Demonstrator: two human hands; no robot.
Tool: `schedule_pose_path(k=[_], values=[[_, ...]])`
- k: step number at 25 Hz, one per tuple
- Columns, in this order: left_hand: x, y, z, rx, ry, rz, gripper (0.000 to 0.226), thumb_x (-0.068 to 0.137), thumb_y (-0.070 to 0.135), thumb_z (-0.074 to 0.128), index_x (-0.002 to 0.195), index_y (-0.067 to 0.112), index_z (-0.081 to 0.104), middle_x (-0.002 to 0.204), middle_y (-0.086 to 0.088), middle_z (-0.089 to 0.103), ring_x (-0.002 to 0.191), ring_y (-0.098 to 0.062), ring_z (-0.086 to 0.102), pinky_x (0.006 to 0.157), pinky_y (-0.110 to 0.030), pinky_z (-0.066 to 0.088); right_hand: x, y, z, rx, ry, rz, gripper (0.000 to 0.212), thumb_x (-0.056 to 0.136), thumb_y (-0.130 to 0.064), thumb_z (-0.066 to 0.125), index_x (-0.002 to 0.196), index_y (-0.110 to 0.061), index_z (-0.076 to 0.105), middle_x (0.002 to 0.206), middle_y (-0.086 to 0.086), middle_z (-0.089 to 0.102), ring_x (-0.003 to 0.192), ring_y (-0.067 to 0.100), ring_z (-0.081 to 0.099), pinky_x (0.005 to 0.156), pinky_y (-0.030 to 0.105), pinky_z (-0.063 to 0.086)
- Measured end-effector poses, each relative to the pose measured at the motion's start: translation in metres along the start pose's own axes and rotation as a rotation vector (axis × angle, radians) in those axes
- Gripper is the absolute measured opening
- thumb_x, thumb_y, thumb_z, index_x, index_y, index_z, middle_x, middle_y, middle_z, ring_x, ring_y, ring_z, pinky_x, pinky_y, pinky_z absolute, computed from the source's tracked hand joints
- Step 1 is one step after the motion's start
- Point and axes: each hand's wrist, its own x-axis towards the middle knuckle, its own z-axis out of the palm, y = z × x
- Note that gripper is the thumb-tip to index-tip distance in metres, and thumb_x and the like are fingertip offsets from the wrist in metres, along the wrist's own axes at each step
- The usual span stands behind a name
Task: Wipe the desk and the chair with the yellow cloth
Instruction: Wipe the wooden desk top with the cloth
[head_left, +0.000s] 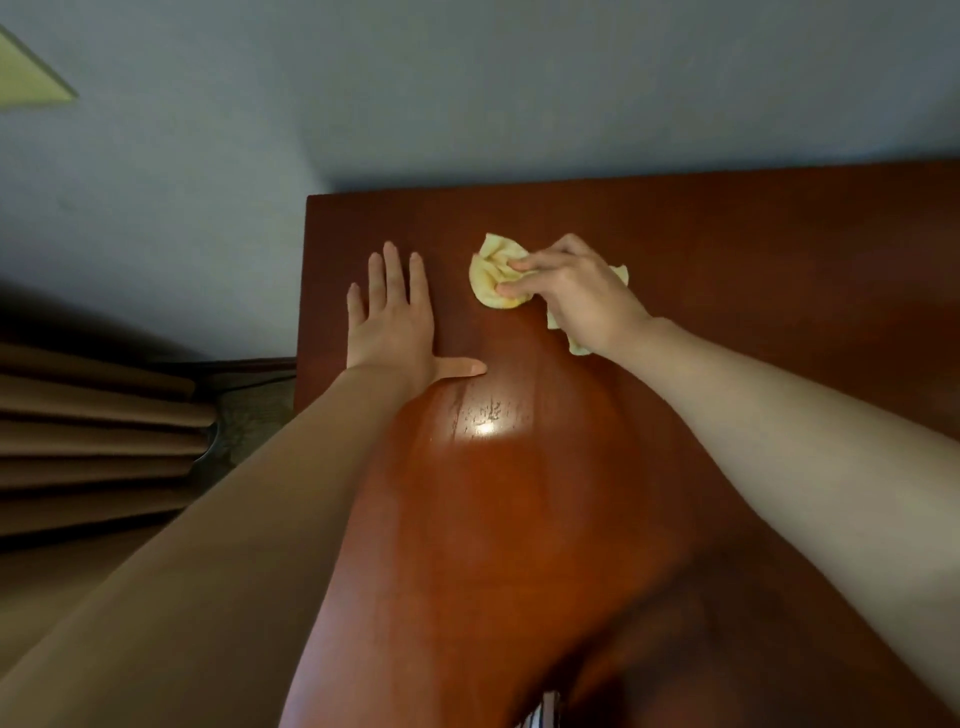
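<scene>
The reddish-brown wooden desk (727, 249) fills the middle and right of the head view, its top glossy with a bright glare spot near the centre. A crumpled yellow cloth (491, 275) lies on the desk near the far left corner. My right hand (576, 293) grips the cloth from above, fingers curled into its folds, and part of the cloth sticks out under the wrist. My left hand (392, 322) rests flat on the desk just left of the cloth, fingers straight and thumb spread out to the right. No chair is in view.
A grey-blue wall (467, 93) rises right behind the desk's far edge. Left of the desk hang brown pleated curtains (98, 436), with a strip of carpet (249, 421) between them and the desk's left edge.
</scene>
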Motion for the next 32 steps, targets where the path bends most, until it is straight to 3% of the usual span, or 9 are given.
schedule_pose_path(k=[3, 6, 8, 13, 19, 24, 27, 30, 32], values=[[0.024, 0.013, -0.007, -0.036, -0.043, 0.012, 0.135, 0.061, 0.081, 0.056, 0.149, 0.008, -0.016, 0.156, -0.019, -0.020, 0.145, -0.033, -0.015, 0.116, -0.049, -0.001, 0.030, 0.019, -0.005, -0.022, 0.110, 0.174, 0.040, 0.092, -0.002, 0.050, 0.124, -0.024, 0.061, 0.138, 0.004, 0.051, 0.112, 0.029, 0.042, 0.094, 0.043, 0.036], [0.036, 0.023, -0.008, -0.056, -0.086, 0.000, 0.136, 0.061, 0.081, 0.056, 0.148, 0.004, -0.016, 0.155, -0.022, -0.020, 0.144, -0.036, -0.016, 0.116, -0.050, 0.001, 0.053, 0.029, -0.008, -0.019, 0.283, 0.472, 0.046, 0.093, 0.002, 0.043, 0.123, -0.027, 0.062, 0.135, -0.001, 0.053, 0.113, 0.028, 0.042, 0.094, 0.039, 0.036], [0.039, 0.025, -0.005, -0.050, -0.073, -0.003, 0.137, 0.061, 0.080, 0.056, 0.148, 0.003, -0.017, 0.154, -0.023, -0.021, 0.143, -0.037, -0.017, 0.116, -0.049, 0.000, 0.059, 0.025, -0.003, 0.012, 0.378, 0.568, 0.047, 0.093, 0.003, 0.042, 0.122, -0.027, 0.063, 0.130, -0.001, 0.057, 0.112, 0.027, 0.043, 0.094, 0.038, 0.036], [0.043, 0.024, -0.002, -0.042, -0.082, -0.005, 0.136, 0.062, 0.080, 0.055, 0.147, 0.002, -0.018, 0.154, -0.023, -0.022, 0.143, -0.037, -0.018, 0.116, -0.049, 0.000, 0.026, 0.014, 0.009, 0.049, 0.308, 0.282, 0.044, 0.090, 0.007, 0.049, 0.120, -0.022, 0.064, 0.129, 0.003, 0.059, 0.109, 0.026, 0.045, 0.094, 0.041, 0.038], [0.044, 0.025, -0.004, -0.028, -0.126, -0.012, 0.138, 0.061, 0.080, 0.055, 0.146, 0.001, -0.019, 0.153, -0.025, -0.023, 0.143, -0.038, -0.017, 0.116, -0.049, 0.003, -0.056, 0.000, 0.018, 0.080, 0.201, 0.017, 0.044, 0.075, 0.013, 0.066, 0.106, -0.018, 0.072, 0.110, 0.003, 0.069, 0.095, 0.029, 0.057, 0.084, 0.049, 0.046], [0.041, 0.025, -0.006, -0.008, -0.128, -0.009, 0.136, 0.062, 0.081, 0.052, 0.146, 0.002, -0.019, 0.154, -0.024, -0.022, 0.143, -0.038, -0.017, 0.116, -0.050, 0.002, -0.100, 0.022, -0.004, 0.039, -0.003, -0.187, 0.047, 0.071, 0.011, 0.073, 0.105, -0.021, 0.073, 0.111, -0.003, 0.068, 0.095, 0.022, 0.060, 0.083, 0.037, 0.052], [0.040, 0.027, -0.007, 0.065, -0.120, -0.010, 0.135, 0.061, 0.086, 0.044, 0.147, 0.002, -0.018, 0.154, -0.024, -0.020, 0.144, -0.038, -0.014, 0.114, -0.056, -0.003, -0.092, 0.052, -0.022, -0.016, -0.012, -0.078, 0.050, 0.067, 0.016, 0.072, 0.106, -0.015, 0.072, 0.116, 0.004, 0.066, 0.094, 0.028, 0.058, 0.081, 0.033, 0.051], [0.037, 0.030, -0.007, 0.094, -0.115, -0.011, 0.134, 0.061, 0.088, 0.039, 0.147, 0.002, -0.019, 0.155, -0.024, -0.019, 0.144, -0.038, -0.013, 0.112, -0.058, -0.005, -0.080, 0.085, -0.035, -0.103, 0.180, 0.177, 0.040, 0.077, 0.017, 0.062, 0.107, -0.007, 0.071, 0.116, 0.018, 0.065, 0.087, 0.041, 0.055, 0.081, 0.039, 0.046], [0.038, 0.032, -0.007, 0.090, -0.112, -0.007, 0.134, 0.061, 0.088, 0.039, 0.146, 0.001, -0.019, 0.154, -0.025, -0.019, 0.144, -0.039, -0.013, 0.112, -0.058, -0.005, -0.067, 0.105, -0.041, -0.155, 0.293, 0.367, 0.036, 0.087, 0.011, 0.052, 0.114, -0.007, 0.068, 0.120, 0.020, 0.062, 0.093, 0.042, 0.051, 0.084, 0.035, 0.040]])
